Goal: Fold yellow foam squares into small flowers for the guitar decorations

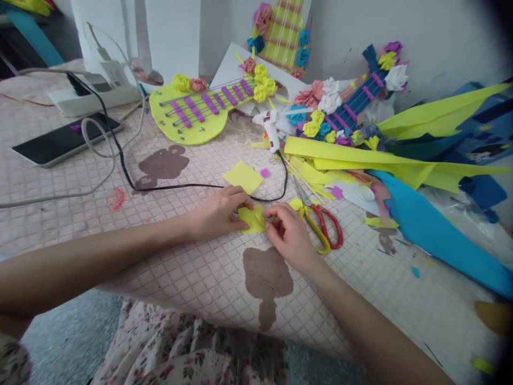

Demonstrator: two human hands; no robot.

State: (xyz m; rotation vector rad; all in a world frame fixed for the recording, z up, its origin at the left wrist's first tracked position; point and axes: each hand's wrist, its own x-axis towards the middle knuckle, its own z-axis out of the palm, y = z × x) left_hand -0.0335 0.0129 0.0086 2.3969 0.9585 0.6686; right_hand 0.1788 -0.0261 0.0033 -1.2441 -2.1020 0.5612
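A small yellow paper piece (252, 219) lies between my two hands near the table's front edge. Its left side is pinched by my left hand (222, 213), whose fingers are closed on it. On the right side, my right hand (289, 234) has thumb and fingertips pressed together at the paper's edge. Just behind my hands rests a flat yellow paper square (243, 177), with a small purple piece (265, 173) beside it. Scissors (320, 227) with red and yellow handles lie right of my right hand.
A glue gun (271, 128) with a black cord stands behind the square. Paper guitars (192, 115) with crepe flowers are at the back. Yellow strips (360, 155) and a blue strip (433, 224) spread right. A phone (66, 140) and power strip (94, 99) are left.
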